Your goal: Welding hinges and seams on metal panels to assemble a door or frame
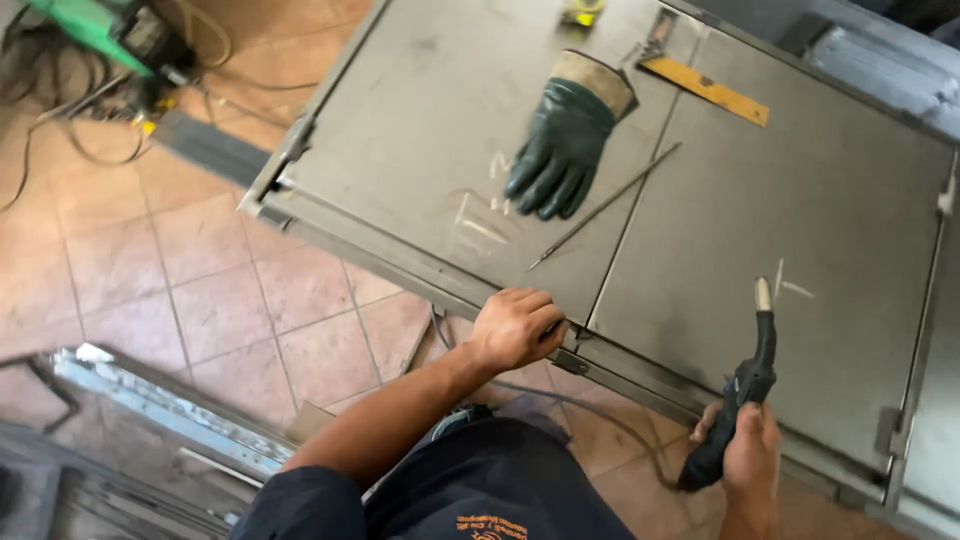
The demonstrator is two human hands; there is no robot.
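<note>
The left hand (515, 327) curls its fingers over the near edge of a grey steel door panel (780, 270). The right hand (745, 450) grasps a black welding torch (745, 385), nozzle up over the panel. Farther up the panel lie a dark green glove (562, 145), a thin rod (605, 207) and an orange ruler (705, 90).

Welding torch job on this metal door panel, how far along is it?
Done: chalk marks sit on the grey metal panel, so marking out looks finished. In hand: the right hand holds the welding torch, nozzle up, off the metal; the left hand grips the panel's near edge. Left: no weld in progress shows; the green glove lies unworn.
</note>
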